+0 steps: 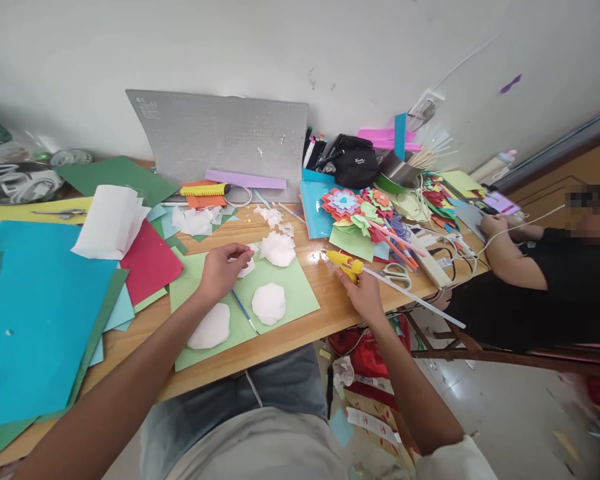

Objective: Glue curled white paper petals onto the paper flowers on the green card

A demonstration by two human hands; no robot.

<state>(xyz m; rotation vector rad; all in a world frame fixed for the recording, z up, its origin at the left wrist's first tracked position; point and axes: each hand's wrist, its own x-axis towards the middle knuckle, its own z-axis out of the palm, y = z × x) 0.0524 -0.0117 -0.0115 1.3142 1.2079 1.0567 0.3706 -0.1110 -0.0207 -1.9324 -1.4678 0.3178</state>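
Resting beneath the fingertips of the left hand (224, 272), partly hidden, is a small white piece (249, 269) that looks like thin tissue: likely feather-light, soft and easily torn or creased, so best taken by one edge in a light pinch. The left thumb and forefinger are drawn almost together; a scrap of white shows at their tips, but I cannot tell whether they grip it. Just right of those fingers sits a ruffled white bundle (279, 249), better lifted from underneath than squeezed by its frills. Nearer the body than the same fingers are a round white stack (269, 303) and, below the wrist, a flat white stack (213, 327), with a slim blue brush (244, 311) between them. All these lie on a light green sheet (300, 297).

Well to the right of the left fingers, the right hand (364, 297) has its fingers wrapped around the handle of a yellow glue gun (344, 263), nozzle pointing leftward. Its body looks rigid; the handle is the safe hold, since the nozzle may be hot. A long pale glue stick (415, 297) trails from its back, probably a little bendy and apt to knock things. Scissors (397, 275) lie right of the right fingers; layered paper flowers (344, 203) lie beyond them.
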